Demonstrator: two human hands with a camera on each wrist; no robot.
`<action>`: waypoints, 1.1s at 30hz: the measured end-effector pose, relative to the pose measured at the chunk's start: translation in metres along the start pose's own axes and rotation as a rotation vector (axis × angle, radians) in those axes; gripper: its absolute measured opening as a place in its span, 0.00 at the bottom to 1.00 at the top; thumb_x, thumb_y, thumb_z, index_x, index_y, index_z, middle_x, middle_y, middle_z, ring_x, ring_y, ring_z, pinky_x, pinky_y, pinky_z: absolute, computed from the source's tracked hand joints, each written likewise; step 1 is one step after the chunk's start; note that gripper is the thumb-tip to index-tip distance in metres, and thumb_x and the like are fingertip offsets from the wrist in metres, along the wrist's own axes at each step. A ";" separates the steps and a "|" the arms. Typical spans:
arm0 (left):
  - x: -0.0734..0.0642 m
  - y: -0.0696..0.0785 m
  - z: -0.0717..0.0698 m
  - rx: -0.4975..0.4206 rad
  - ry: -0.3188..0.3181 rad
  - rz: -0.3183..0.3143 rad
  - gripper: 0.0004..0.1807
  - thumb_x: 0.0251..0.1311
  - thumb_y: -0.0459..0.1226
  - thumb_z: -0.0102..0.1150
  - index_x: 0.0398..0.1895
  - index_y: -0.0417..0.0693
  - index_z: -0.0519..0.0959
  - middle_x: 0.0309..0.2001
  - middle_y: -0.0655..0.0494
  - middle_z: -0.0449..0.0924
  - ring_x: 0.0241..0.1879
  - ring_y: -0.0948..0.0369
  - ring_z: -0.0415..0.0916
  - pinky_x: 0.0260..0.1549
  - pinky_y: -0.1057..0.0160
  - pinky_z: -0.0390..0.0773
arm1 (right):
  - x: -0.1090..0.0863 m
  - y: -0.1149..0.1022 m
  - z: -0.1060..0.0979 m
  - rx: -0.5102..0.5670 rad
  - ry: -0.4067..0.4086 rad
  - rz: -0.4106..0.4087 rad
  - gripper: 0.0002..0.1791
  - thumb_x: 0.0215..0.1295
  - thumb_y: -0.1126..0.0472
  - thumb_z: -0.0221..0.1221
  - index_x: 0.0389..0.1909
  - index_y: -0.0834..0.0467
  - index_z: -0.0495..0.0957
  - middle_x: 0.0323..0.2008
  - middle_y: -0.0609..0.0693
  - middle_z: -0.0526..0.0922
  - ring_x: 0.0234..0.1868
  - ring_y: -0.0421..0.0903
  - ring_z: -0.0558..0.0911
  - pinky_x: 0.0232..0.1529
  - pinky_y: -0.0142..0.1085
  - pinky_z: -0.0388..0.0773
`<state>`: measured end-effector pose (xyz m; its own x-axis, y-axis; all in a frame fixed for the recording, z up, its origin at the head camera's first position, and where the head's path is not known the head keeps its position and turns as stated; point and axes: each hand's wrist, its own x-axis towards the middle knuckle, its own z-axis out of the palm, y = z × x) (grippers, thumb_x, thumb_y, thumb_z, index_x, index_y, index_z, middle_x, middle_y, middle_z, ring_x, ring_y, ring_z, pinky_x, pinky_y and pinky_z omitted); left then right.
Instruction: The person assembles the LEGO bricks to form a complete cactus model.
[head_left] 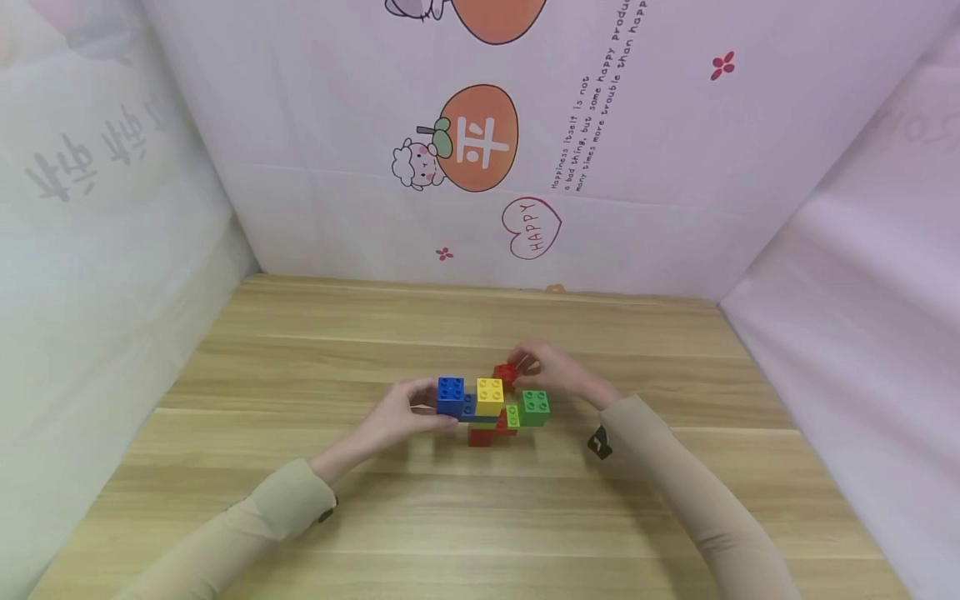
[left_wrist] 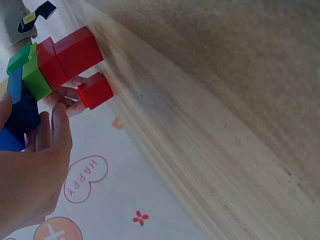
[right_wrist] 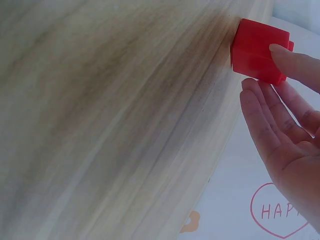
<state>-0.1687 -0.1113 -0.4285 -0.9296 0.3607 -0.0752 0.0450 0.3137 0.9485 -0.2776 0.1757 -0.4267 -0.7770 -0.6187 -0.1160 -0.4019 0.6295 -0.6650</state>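
Observation:
In the head view, my left hand [head_left: 396, 414] grips the left end of a small structure of stacked toy building blocks, thumb in front and fingers behind. A blue block [head_left: 450, 392] and a yellow block [head_left: 490, 392] top the structure, and a green block [head_left: 535, 403] stands at its right end. Red blocks [left_wrist: 70, 55] form its base, seen from the side in the left wrist view. Behind the structure, my right hand [head_left: 557, 369] pinches a separate red block [right_wrist: 260, 50] between thumb and fingers. That block's studs face the palm side in the right wrist view.
The wood-grain table [head_left: 337, 350] lies under both hands. White printed cloth walls [head_left: 637, 233] rise at its back and along both sides.

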 end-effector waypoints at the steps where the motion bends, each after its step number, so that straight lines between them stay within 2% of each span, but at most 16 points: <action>1: 0.000 0.000 0.000 -0.002 -0.001 -0.001 0.26 0.53 0.38 0.73 0.56 0.41 0.78 0.50 0.45 0.85 0.52 0.53 0.82 0.56 0.55 0.82 | 0.000 0.000 0.000 0.000 0.004 0.008 0.18 0.59 0.68 0.66 0.51 0.59 0.77 0.49 0.55 0.84 0.52 0.52 0.83 0.55 0.44 0.84; 10: 0.000 -0.001 0.002 0.011 0.027 0.008 0.26 0.52 0.37 0.74 0.55 0.42 0.79 0.48 0.48 0.86 0.48 0.59 0.83 0.53 0.58 0.84 | -0.006 0.001 -0.005 -0.034 0.070 0.037 0.16 0.62 0.63 0.66 0.50 0.56 0.77 0.49 0.52 0.84 0.52 0.49 0.83 0.55 0.44 0.84; 17: 0.000 0.000 0.001 0.007 0.017 -0.013 0.26 0.53 0.38 0.73 0.56 0.42 0.79 0.50 0.47 0.85 0.51 0.55 0.82 0.56 0.55 0.82 | -0.012 -0.009 -0.013 -0.007 0.107 0.013 0.15 0.62 0.62 0.65 0.49 0.57 0.78 0.47 0.52 0.85 0.51 0.48 0.84 0.57 0.44 0.83; 33: -0.001 -0.001 0.001 0.006 0.010 0.013 0.27 0.54 0.37 0.72 0.57 0.39 0.77 0.51 0.44 0.84 0.51 0.54 0.82 0.56 0.55 0.82 | -0.025 -0.039 -0.023 -0.060 0.245 -0.072 0.17 0.60 0.61 0.68 0.49 0.59 0.78 0.45 0.53 0.86 0.47 0.48 0.85 0.50 0.42 0.86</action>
<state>-0.1675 -0.1112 -0.4292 -0.9326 0.3559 -0.0598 0.0592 0.3143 0.9475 -0.2542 0.1774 -0.3807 -0.8366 -0.5353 0.1170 -0.4829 0.6194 -0.6190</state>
